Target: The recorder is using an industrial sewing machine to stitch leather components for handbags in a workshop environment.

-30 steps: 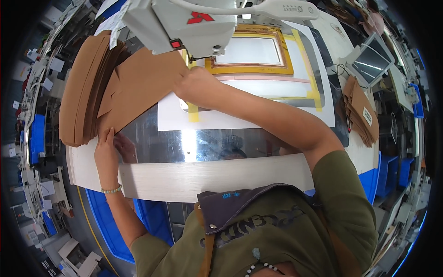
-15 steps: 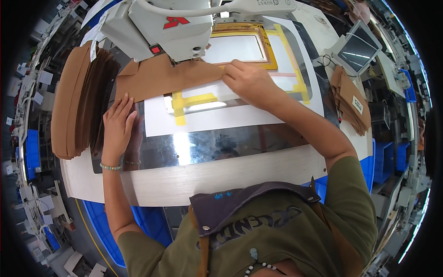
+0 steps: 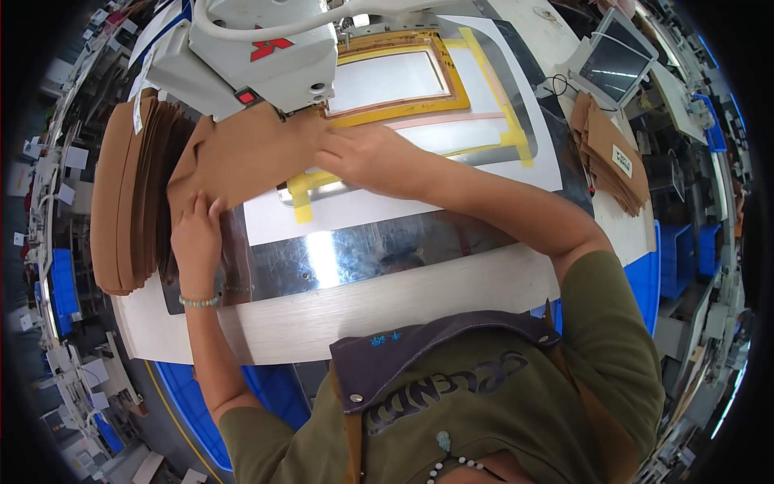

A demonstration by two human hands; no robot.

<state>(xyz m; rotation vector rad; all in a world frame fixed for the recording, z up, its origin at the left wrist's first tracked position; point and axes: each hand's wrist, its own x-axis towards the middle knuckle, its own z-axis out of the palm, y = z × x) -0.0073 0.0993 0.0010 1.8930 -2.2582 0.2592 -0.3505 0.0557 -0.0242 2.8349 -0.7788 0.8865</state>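
Observation:
A brown cut fabric piece (image 3: 250,157) lies slantwise under the front of a white sewing machine head (image 3: 266,56), its left part slightly creased. My right hand (image 3: 363,160) pinches the right end of this piece, just in front of the yellow-edged frame (image 3: 451,101). At the lower left corner of the fabric, my left hand (image 3: 196,242) has its fingers bent over the edge, closed on it. The thumb is partly hidden. Beneath lies a white sheet (image 3: 278,230) with yellow tape strips (image 3: 301,202).
Left of my left hand stands a thick stack of brown fabric pieces (image 3: 121,202). A smaller brown bundle with a white label (image 3: 601,153) lies at the right, below a tablet-like screen (image 3: 617,64). A shiny metal plate (image 3: 363,258) borders the pale table edge (image 3: 387,310).
My right hand has moved left, bringing the fabric's right end with it, away from the frame. My left hand's fingers, stretched out before, are now bent over the fabric edge.

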